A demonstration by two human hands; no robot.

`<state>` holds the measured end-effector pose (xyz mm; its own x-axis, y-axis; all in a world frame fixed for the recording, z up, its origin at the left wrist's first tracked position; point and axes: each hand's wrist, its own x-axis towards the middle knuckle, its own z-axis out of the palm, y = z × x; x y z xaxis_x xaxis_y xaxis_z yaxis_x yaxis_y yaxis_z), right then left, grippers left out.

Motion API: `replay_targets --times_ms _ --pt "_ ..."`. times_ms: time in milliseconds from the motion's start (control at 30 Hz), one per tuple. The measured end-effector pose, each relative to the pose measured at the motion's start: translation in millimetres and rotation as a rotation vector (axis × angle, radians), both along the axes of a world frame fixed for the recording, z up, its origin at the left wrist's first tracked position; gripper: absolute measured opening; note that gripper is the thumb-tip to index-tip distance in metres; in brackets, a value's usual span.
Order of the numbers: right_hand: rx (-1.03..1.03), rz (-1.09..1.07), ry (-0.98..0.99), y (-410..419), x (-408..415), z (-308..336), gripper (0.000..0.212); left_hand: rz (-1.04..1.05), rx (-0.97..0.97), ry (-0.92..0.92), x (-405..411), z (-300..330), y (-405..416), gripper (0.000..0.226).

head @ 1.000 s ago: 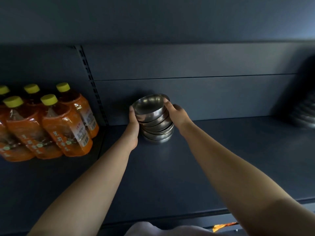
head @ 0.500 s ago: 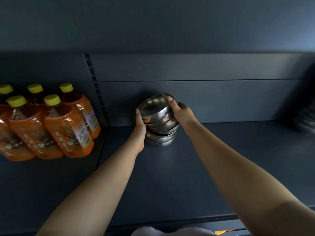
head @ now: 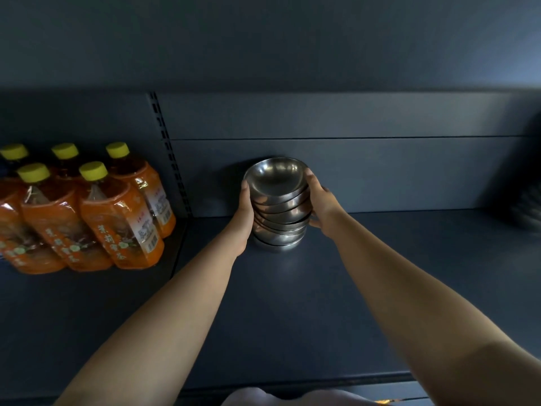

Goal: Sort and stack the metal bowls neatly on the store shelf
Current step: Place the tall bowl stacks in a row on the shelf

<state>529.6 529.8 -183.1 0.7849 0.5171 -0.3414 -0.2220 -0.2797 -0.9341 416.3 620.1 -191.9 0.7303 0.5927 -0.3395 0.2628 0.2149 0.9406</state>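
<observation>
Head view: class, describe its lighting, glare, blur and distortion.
Head view: dim light throughout; soft highlights glint on the stack of shiny metal bowls and the plastic-wrapped orange drink bottles with yellow caps; a dark object at the right edge is blurred beyond telling; the wide lens bows the dark blue shelf.

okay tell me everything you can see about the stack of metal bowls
The stack of metal bowls is shiny steel, shallow round bowls nested rim up, the top one empty. It stands near the back panel on the dark shelf, roughly upright. The left hand and right hand hold its sides.
</observation>
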Motion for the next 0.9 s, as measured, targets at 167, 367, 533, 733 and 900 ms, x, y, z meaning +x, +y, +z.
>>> replay_targets --times_ms 167,367,533,733,900 --pt "-0.089 0.004 0.008 -1 6 -8 0.068 -0.026 0.020 -0.015 0 -6 8 0.072" --pt "0.004 0.026 0.103 0 11 -20 0.076 -0.041 0.001 -0.005 -1 -14 5 0.072" --pt "0.323 -0.367 0.088 -39 10 -21 0.066 0.351 0.335 -0.200 -24 7 -14 0.056" --pt "0.498 -1.053 -0.241 -251 73 -6 0.050 0.281 0.658 -0.698 -25 4 -98 0.014" --pt "0.466 -0.975 -0.255 -345 143 17 0.080 0.126 0.570 -0.720 52 19 -171 0.017"
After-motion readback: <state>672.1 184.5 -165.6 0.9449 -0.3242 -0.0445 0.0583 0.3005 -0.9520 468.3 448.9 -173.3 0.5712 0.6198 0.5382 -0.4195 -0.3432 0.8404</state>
